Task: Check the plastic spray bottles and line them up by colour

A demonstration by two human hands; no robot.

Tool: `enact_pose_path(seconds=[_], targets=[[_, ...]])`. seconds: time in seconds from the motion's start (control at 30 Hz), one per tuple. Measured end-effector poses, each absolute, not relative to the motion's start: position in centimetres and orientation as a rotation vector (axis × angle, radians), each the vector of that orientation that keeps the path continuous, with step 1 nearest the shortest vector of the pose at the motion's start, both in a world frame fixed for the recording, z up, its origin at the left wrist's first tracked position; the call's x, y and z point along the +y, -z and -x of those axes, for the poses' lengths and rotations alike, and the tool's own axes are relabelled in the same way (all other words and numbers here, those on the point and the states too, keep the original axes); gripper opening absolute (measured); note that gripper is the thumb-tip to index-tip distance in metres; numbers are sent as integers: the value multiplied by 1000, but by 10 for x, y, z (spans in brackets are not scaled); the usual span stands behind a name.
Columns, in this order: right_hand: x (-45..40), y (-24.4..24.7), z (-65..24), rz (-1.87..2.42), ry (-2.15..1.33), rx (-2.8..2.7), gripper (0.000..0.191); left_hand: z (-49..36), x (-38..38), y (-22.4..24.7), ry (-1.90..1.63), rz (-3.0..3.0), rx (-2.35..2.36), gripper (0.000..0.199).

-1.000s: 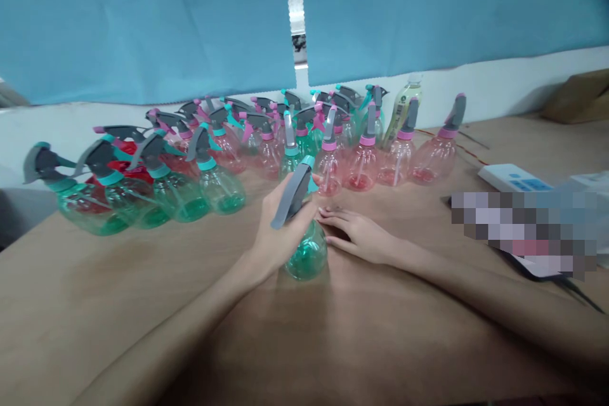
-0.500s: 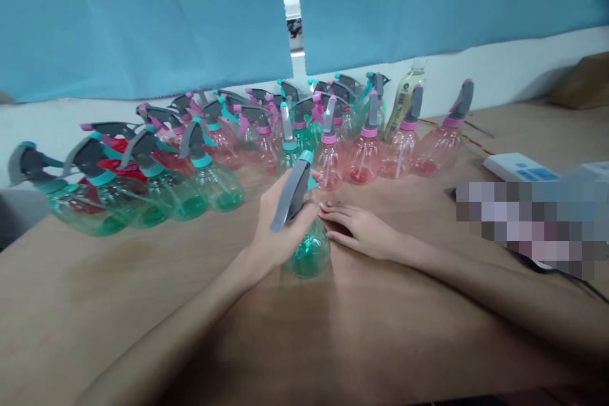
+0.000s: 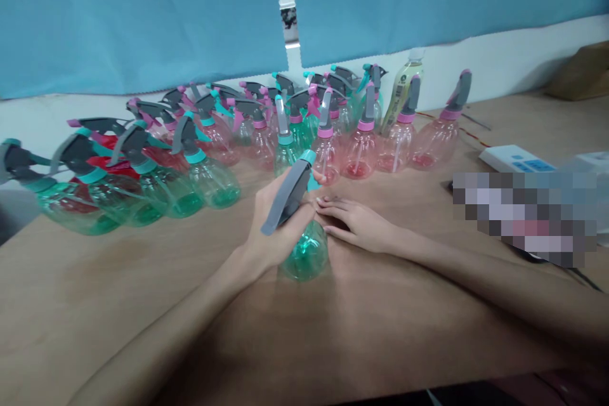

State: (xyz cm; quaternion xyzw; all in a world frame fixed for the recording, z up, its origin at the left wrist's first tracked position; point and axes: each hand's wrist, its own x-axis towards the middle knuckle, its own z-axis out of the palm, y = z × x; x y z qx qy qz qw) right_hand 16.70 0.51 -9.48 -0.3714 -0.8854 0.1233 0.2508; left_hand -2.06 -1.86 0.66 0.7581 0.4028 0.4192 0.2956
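My left hand (image 3: 276, 219) is wrapped round the neck of a green spray bottle (image 3: 305, 254) with a grey and teal head, standing on the wooden table (image 3: 190, 323). Its nozzle side points away from me. My right hand (image 3: 359, 222) rests on the tabletop just right of that bottle, fingers stretched toward it and slightly apart, holding nothing. Beyond my hands stand clear pink spray bottles (image 3: 360, 155) with grey and pink heads. To the left is a row of green spray bottles (image 3: 214, 184).
More spray bottles are crowded behind the front ones. A bottle of yellowish liquid (image 3: 402, 89) stands at the back. On the right lie a white box with blue marks (image 3: 516, 160), a blurred-out item (image 3: 523, 216) and thin wires. A brown object (image 3: 580, 76) sits at the far right.
The view has shifted slightly, so the bottles at the back appear a little higher and further left. Both hands keep nearly the same pose, the left still round the bottle.
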Motion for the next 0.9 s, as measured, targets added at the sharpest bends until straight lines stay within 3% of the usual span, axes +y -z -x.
enact_pose_path(seconds=[0.13,0.43,0.9], targets=[[5,95,-167,1010,-341,-2393,44,19,-24,-10,-1113,-1995,971,29],[5,92,-167,997,-315,-2425,45,21,-24,-10,-1103,-2051,1107,8],[6,95,-167,974,-314,-2399,41,13,-30,-9,-1128,-1987,1076,12]])
